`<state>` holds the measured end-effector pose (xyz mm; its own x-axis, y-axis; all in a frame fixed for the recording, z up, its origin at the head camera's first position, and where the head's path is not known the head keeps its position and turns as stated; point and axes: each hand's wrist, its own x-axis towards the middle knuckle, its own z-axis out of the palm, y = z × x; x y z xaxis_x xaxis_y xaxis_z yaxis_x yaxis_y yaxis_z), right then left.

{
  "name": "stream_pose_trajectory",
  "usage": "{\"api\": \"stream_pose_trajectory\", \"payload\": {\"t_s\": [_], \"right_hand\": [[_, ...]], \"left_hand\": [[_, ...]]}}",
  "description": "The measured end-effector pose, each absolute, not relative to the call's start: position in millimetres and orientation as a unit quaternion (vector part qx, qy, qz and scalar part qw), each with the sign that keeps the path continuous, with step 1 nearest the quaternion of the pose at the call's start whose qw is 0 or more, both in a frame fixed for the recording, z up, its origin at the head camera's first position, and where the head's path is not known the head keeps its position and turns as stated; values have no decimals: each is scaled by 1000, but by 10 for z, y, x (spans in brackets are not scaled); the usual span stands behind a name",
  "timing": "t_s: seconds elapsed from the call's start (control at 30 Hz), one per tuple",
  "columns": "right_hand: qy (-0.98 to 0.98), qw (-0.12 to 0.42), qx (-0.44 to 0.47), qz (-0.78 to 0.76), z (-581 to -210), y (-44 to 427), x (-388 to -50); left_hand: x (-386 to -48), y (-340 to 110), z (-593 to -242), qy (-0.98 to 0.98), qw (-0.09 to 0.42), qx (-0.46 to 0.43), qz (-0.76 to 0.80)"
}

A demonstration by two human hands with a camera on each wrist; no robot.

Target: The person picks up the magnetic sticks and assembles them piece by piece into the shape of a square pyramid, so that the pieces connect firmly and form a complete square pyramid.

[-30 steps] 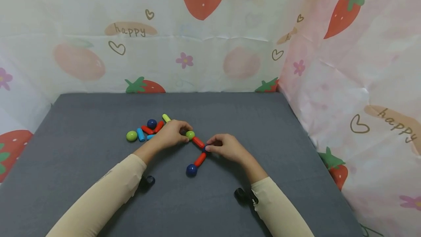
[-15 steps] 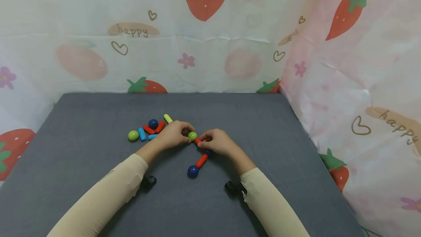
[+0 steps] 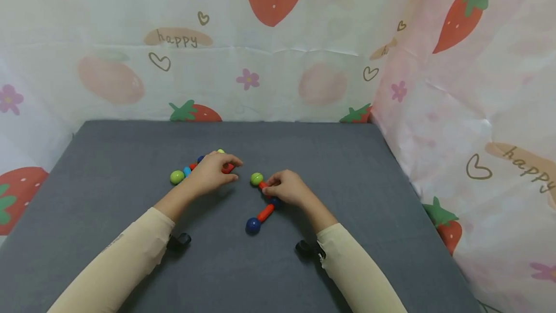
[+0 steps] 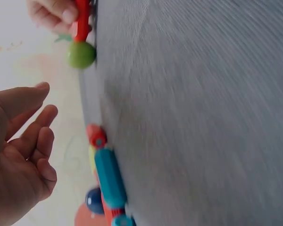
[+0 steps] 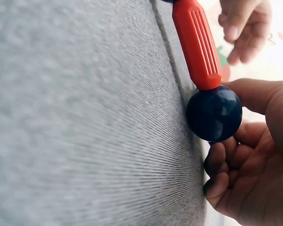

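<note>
A bent chain of toy rods and balls lies on the table: a green ball (image 3: 257, 179), a red rod (image 3: 263, 185), a blue ball (image 3: 274, 202), a second red rod (image 3: 266, 213) and an end blue ball (image 3: 253, 226). My right hand (image 3: 286, 188) pinches the red rod beside the green ball, as the left wrist view also shows. My left hand (image 3: 213, 173) hovers over the loose pieces, fingers relaxed and holding nothing. Under it, a loose red rod (image 3: 228, 168) shows past the fingers, and a light blue rod (image 4: 111, 179) appears in the left wrist view.
Left of my left hand sits a loose green ball (image 3: 177, 177); another dark blue ball (image 4: 94, 201) lies among the partly hidden pieces. The grey-covered table (image 3: 347, 168) meets a strawberry-print curtain (image 3: 278, 62) at its back edge.
My left hand has let go of the green ball and moved left over the loose pieces. My right hand shifted from the middle blue ball to the upper red rod.
</note>
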<state>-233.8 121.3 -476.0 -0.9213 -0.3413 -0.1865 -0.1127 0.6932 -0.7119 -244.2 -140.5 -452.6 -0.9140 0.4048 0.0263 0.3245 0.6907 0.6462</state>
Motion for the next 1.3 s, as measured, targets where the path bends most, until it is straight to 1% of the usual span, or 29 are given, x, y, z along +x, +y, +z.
{"api": "stream_pose_trajectory", "payload": {"t_s": [0.07,0.2,0.37,0.53,0.93,1.13,1.3], "right_hand": [[909,145,-118,-372,-4758,1224,-2310],[911,138,-101,-375,-4776,1234,-2270],[910,129,-84,-384,-4792,1237,-2244],[912,119,-70,-387,-4781,1233,-2210],[912,115,-35,-393,-4786,1255,-2148],[912,110,-24,-395,-4783,1263,-2125],[910,112,-14,-399,-4776,1275,-2106]], "left_hand": [[-2399,-1495,-4495,925,44,188,326],[-2313,-1698,-4476,934,33,164,316],[-2239,-1905,-4485,934,33,151,321],[-2205,-2009,-4507,941,35,145,303],[-2268,-2065,-4638,956,35,149,252],[-2328,-2023,-4706,963,28,154,220],[-2342,-1975,-4713,965,32,154,211]]}}
